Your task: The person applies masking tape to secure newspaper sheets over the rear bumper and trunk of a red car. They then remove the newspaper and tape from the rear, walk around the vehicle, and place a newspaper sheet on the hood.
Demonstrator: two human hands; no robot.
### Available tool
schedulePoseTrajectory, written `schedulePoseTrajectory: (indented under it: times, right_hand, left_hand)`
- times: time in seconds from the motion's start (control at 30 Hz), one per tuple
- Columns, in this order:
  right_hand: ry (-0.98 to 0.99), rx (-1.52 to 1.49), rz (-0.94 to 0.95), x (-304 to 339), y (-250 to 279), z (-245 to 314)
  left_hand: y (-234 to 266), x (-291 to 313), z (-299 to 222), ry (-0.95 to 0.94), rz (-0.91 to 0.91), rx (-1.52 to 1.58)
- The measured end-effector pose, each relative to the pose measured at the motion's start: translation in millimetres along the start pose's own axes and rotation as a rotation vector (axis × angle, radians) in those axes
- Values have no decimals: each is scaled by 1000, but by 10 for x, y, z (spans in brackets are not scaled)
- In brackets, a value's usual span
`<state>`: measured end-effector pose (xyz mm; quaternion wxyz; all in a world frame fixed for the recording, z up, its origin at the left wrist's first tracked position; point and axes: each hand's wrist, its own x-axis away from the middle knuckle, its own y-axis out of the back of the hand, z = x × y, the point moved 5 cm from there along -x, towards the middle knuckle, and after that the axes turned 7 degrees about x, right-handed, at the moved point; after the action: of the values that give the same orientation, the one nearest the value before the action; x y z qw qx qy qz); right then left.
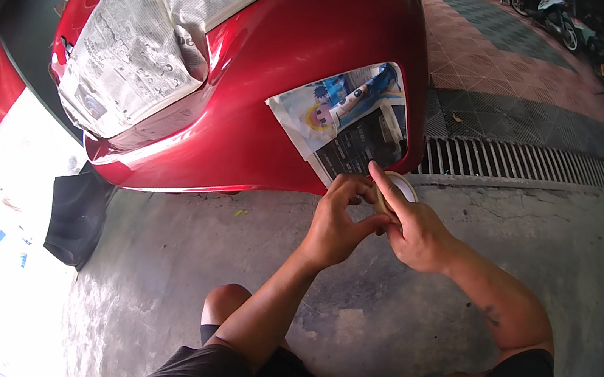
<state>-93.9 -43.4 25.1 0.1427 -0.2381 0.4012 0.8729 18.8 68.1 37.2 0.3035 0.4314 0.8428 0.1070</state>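
Observation:
A roll of masking tape (404,187) is held in front of the red car bumper (253,98). My right hand (421,236) is closed around the roll, its index finger stretched along the near side. Curled against the roll's left side, my left hand (336,227) pinches at the tape with thumb and fingers; the pinched bit itself is hidden. Just beyond both hands, a patch of printed newspaper (304,116) covers an area on the bumper's corner. More newspaper sheets (124,62), edged with tape, cover the part at the upper left.
Grey concrete floor (234,237) lies below the bumper. A slotted drain grate (519,164) runs along the right, with patterned tiles (486,68) beyond it. A parked motorbike (557,20) stands at the far right. On the left is a dark panel (75,216) near bright light.

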Motion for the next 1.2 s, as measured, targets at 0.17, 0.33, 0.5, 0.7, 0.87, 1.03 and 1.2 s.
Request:
schedulePoseTrajectory:
  times: [0.17, 0.33, 0.5, 0.7, 0.87, 1.03, 1.2]
  right_hand:
    - [15, -11, 22, -9, 39, 21]
    - [-179, -88, 336, -1, 100, 25]
    - [-213, 66, 504, 47, 175, 46]
    - [-341, 78, 723, 20, 98, 144]
    - [-337, -13, 699, 163, -2, 8]
    - [-290, -151, 620, 135, 20, -94]
    - [-120, -22, 452, 145, 32, -242]
  left_hand:
    - [-97, 100, 106, -74, -64, 2]
    - [-211, 239, 361, 124, -186, 432]
    - [-244, 266, 382, 279, -174, 209]
    - [-285, 354, 366, 91, -176, -84]
    - [-396, 372, 481, -4, -55, -96]
    - [-388, 356, 696, 91, 73, 365]
    - [-384, 231, 473, 141, -73, 479]
